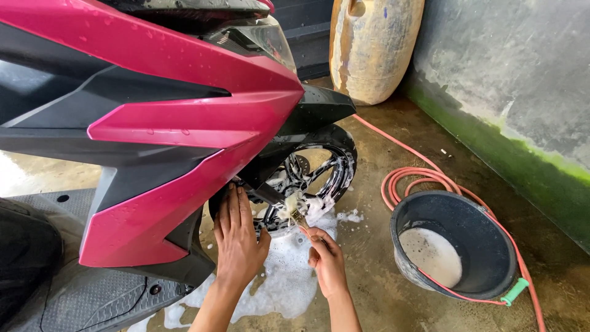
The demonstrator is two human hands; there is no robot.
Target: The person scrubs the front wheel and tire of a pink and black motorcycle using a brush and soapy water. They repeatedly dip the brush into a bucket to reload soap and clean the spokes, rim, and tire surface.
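Brush, gripped in right hand, bristles against soapy front wheel; left hand flat, fingers spread on pink scooter fairing; black bucket nearby.

Wet concrete floor, brownish, patchy. Black bucket stands on it as landmark, soapy water inside. Red hose coils just behind the bucket, looping around its far side. White foam puddle spreads left of the bucket. Large yellowed jug stands well behind it.
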